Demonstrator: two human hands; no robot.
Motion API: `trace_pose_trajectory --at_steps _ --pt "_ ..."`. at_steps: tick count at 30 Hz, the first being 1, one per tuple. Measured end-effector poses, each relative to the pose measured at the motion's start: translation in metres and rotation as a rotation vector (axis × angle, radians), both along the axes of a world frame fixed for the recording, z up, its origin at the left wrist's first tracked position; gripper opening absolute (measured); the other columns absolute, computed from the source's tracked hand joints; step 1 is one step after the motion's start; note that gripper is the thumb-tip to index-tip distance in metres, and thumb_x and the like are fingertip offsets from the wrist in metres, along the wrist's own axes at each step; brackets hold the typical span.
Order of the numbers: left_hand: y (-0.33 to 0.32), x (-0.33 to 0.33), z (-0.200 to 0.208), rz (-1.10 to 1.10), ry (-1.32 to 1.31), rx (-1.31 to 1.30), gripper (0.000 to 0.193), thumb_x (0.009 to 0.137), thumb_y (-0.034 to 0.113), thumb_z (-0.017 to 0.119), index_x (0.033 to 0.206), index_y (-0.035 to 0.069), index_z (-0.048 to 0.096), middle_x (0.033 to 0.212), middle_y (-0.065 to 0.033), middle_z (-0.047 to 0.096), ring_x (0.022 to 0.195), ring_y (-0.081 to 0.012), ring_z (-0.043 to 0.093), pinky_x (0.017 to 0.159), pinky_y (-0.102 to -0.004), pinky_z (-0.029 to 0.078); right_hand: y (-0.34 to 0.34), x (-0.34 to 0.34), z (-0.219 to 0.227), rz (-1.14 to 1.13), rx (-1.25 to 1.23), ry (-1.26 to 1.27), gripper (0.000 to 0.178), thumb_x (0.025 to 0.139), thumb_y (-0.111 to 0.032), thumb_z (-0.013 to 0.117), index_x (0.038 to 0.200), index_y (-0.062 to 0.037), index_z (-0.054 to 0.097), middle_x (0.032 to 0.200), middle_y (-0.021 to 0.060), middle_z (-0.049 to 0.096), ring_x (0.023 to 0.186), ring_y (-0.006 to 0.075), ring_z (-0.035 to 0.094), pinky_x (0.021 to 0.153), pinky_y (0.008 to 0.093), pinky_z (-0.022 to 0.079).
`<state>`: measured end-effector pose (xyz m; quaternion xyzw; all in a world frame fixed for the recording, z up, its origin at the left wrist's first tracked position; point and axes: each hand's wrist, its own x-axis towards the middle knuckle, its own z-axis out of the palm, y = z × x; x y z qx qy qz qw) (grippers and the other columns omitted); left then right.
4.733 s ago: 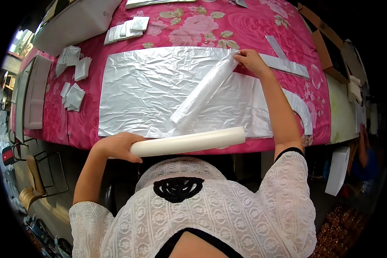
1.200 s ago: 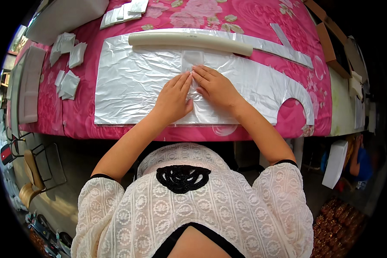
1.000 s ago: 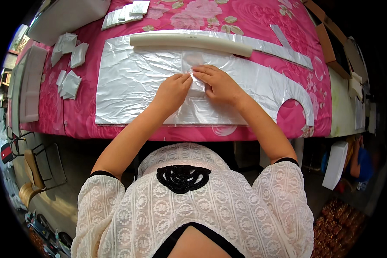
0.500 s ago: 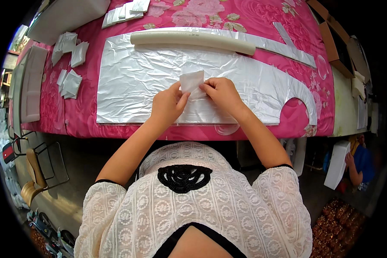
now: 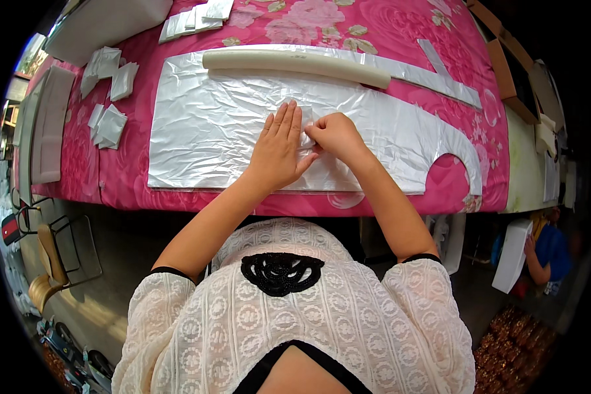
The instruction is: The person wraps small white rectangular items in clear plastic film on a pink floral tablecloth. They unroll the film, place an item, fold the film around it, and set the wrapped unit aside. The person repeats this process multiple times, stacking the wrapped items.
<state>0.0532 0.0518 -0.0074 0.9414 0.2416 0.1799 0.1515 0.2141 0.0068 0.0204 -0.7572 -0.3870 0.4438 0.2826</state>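
Fingers [image 5: 296, 123] over silvery sheet [image 5: 200, 121], 1 tube [image 5: 295, 63] beyond.

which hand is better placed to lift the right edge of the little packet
Right, most likely: the right hand has its curled fingertips at that edge of the packet, seemingly pinching it. The left hand lies flat over the packet, better placed to press it down.

Rose-printed pink tablecloth [image 5: 394, 23]
Silvery plastic sheets [image 5: 203, 141] spread out beneath the fingers [image 5: 283, 122]; folded white packets [image 5: 111, 126] cluster well off to their left.
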Motion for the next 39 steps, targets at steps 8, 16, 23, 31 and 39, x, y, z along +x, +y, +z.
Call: trace_pose_trajectory --at_steps 8,16,23,31,39 --pt "-0.001 0.002 -0.012 -0.013 0.094 0.005 0.098 0.079 0.059 0.052 0.141 -0.007 0.013 0.148 -0.0242 0.012 0.139 -0.0354 0.009 0.111 -0.0481 0.008 -0.021 -0.012 0.020 0.183 0.062 -0.659 0.026 0.066 -0.024 0.072 0.080 -0.0034 0.062 0.070 0.0106 0.063 0.068 0.0249 0.062 0.061 0.0349 0.049" --pt "-0.030 -0.063 0.021 0.102 -0.394 -1.061 0.034 0.088 0.008 0.055 0.120 -0.004 0.050 0.111 -0.0141 0.061 0.099 -0.0200 0.060 0.087 -0.0302 0.048 0.014 -0.018 0.000 0.547 0.726 -0.808 0.052 0.075 -0.025 0.067 0.119 0.0000 0.052 0.124 0.0201 0.050 0.118 0.0337 0.045 0.099 0.0412 0.035" --pt "-0.070 -0.161 0.015 0.659 -0.206 -1.722 0.033 0.093 0.025 0.054 0.109 -0.003 0.058 0.107 -0.0161 0.063 0.093 -0.0194 0.063 0.077 -0.0293 0.052 -0.002 -0.125 -0.021 0.592 0.500 -0.492 0.058 0.092 -0.040 0.043 0.137 -0.0040 0.035 0.147 0.0231 0.019 0.137 0.0366 0.015 0.110 0.0479 0.011" --pt "-0.032 -0.185 0.049 0.524 0.240 -0.866 0.013 0.080 0.013 0.063 0.083 0.001 0.066 0.074 -0.0112 0.066 0.065 -0.0185 0.064 0.064 -0.0298 0.051 -0.012 -0.176 -0.003 0.870 0.695 -0.287 0.033 0.085 -0.021 0.053 0.113 -0.0050 0.055 0.137 0.0201 0.035 0.133 0.0369 0.025 0.108 0.0506 0.018" --pt "0.142 -0.171 0.057 0.410 -0.473 -0.572 0.035 0.078 0.015 0.069 0.108 0.000 0.060 0.104 -0.0154 0.063 0.096 -0.0235 0.061 0.080 -0.0308 0.049 0.145 -0.073 0.038 0.472 0.436 0.039 0.011 0.080 -0.012 0.065 0.086 -0.0038 0.062 0.076 0.0064 0.062 0.069 0.0190 0.057 0.065 0.0302 0.045"
